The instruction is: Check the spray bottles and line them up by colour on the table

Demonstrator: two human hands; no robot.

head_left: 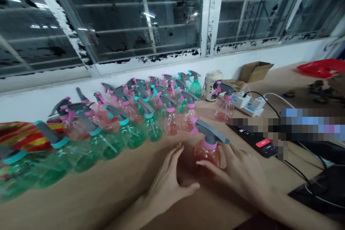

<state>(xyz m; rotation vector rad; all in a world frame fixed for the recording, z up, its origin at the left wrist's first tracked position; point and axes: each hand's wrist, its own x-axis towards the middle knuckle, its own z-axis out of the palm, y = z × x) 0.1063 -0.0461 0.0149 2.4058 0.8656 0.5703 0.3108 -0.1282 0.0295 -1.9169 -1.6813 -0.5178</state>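
Round, translucent pink plastic spray bottle (201, 152), grey-triggered, is upright near us, right of centre, our right hand (239, 169) curled around its right side. Our left hand (169, 185), spread and empty, is just left. Green and pink plastic spray bottles (132, 134) stand farther left.

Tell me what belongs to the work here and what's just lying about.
Likely part of the work:
translucent pink plastic spray bottle in the right hand
grouped green and pink plastic spray bottles

Apparently just lying about:
black rectangular phone
white plastic power strip
open brown cardboard box
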